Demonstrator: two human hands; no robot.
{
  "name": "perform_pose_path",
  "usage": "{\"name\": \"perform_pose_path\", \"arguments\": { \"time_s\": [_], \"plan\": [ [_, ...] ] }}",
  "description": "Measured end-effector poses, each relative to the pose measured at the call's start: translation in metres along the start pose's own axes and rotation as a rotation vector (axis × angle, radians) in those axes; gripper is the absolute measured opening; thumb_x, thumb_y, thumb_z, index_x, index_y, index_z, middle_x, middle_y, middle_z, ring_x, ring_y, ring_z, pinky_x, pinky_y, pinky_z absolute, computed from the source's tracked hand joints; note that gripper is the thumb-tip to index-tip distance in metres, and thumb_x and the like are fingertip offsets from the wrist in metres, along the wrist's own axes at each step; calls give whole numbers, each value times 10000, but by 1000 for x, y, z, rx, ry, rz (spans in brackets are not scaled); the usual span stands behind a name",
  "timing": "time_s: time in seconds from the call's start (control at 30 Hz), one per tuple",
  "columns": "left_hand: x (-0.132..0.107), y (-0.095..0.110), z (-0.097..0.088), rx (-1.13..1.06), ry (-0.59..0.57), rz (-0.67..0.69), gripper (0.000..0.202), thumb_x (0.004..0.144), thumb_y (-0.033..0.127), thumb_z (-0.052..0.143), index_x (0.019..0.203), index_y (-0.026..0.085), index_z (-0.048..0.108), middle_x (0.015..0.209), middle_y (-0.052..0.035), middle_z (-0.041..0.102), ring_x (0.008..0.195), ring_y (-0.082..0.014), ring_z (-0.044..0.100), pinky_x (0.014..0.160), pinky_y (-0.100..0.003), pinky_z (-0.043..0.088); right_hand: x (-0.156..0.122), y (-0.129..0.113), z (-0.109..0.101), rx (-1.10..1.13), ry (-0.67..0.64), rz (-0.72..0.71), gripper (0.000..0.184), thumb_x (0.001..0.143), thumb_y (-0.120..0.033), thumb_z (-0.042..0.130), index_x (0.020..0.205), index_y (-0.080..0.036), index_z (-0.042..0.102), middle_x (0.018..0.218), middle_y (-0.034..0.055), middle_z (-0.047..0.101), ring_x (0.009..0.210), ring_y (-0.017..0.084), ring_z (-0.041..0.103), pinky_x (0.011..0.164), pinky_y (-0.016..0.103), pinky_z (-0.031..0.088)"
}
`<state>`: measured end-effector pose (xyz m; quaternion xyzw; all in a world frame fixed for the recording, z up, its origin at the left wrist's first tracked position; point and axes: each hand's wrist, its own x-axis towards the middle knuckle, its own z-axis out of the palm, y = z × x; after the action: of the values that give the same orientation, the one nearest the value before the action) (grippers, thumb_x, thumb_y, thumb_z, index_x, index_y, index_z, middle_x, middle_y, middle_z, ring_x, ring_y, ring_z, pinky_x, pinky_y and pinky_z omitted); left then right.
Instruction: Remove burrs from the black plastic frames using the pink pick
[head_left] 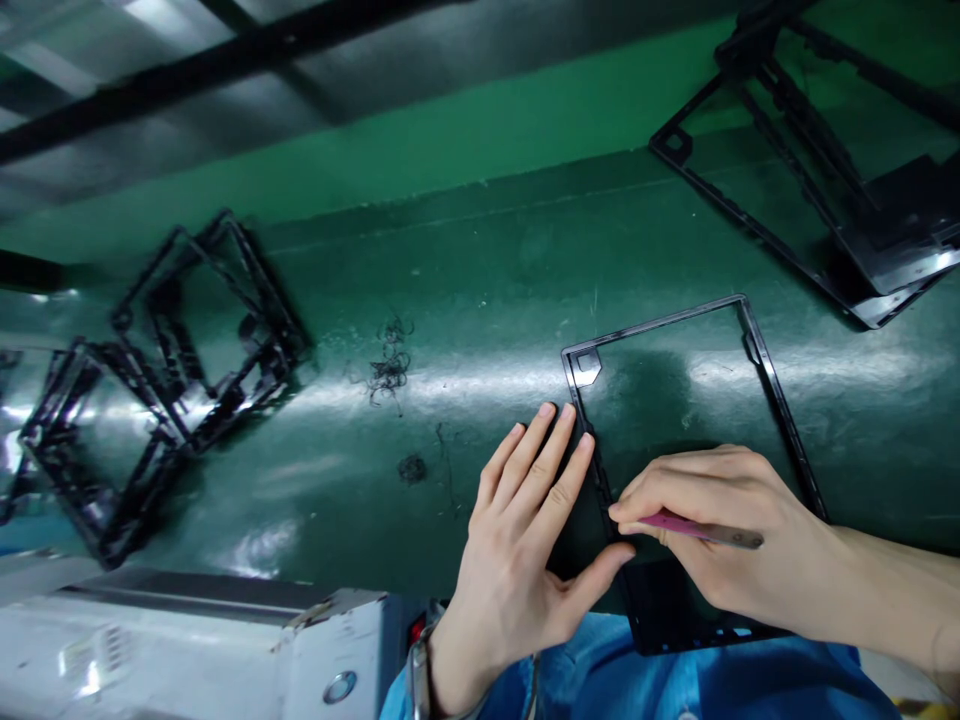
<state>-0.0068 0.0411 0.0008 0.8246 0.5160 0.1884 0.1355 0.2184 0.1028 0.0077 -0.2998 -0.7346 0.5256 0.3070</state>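
A black rectangular plastic frame (660, 324) lies at the table's near edge, its lower end close to my blue clothing. Along its left side rests my left hand (517, 550), palm down, fingers stretched and the thumb spread toward the frame's inside. My right hand (724, 530) is closed in a pinch around a slim pink tool (679, 524) with a grey metal end. The tool's working tip is hidden by my fingers, which are at the frame's left bar. What kind of tool it is cannot be made out.
Black curly shavings (390, 370) and a small dark clump (412, 468) lie on the green table (510, 270). Similar black frames (240, 370) lean together at left; more frames (757, 235) are stacked at upper right. A white metal cabinet (225, 650) stands at lower left.
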Motion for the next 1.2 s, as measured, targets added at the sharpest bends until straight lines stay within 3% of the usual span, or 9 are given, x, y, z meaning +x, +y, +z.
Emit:
{"name": "perform_pose_path", "arguments": {
  "time_s": [0.13, 0.4, 0.67, 0.93, 1.2],
  "plan": [
    [0, 0, 0, 5, -1, 1, 710, 1003, 409, 685, 1576, 46, 478, 1701, -231, 421, 1623, -363, 343, 1317, -527, 275, -1, 0, 1, -10, 13, 8, 221, 978, -14, 564, 899, -183, 684, 830, 37, 770, 608, 128, 650, 542, 261, 482],
    [0, 0, -1, 5, 2, 2, 713, 1009, 424, 677, 1582, 55, 468, 1692, -230, 436, 1629, -353, 333, 1315, -524, 276, -2, 0, 4, 5, 39, 39, 231, 995, -23, 561, 937, -193, 706, 897, 49, 794, 692, 147, 716, 608, 264, 555],
    [-2, -2, 0, 9, -9, 1, 726, 1006, 430, 683, 1590, 60, 462, 1697, -233, 426, 1625, -367, 336, 1307, -543, 287, -1, 2, 1, 7, -16, 26, 235, 979, -9, 537, 915, -181, 685, 857, 43, 775, 629, 130, 667, 548, 269, 493],
    [0, 0, -1, 9, -12, 2, 732, 1007, 441, 680, 1592, 63, 456, 1692, -240, 431, 1621, -374, 345, 1305, -551, 290, -3, -1, 3, -31, 33, 49, 237, 1011, -38, 546, 935, -208, 693, 891, 38, 790, 693, 151, 722, 613, 276, 571],
    [-1, -1, 0, 13, -17, -1, 738, 1008, 447, 679, 1601, 72, 448, 1704, -232, 416, 1622, -379, 341, 1302, -561, 297, -2, 0, 2, -14, -1, 28, 248, 996, -18, 537, 904, -194, 687, 845, 31, 771, 608, 128, 672, 533, 263, 504]
  ]
}}
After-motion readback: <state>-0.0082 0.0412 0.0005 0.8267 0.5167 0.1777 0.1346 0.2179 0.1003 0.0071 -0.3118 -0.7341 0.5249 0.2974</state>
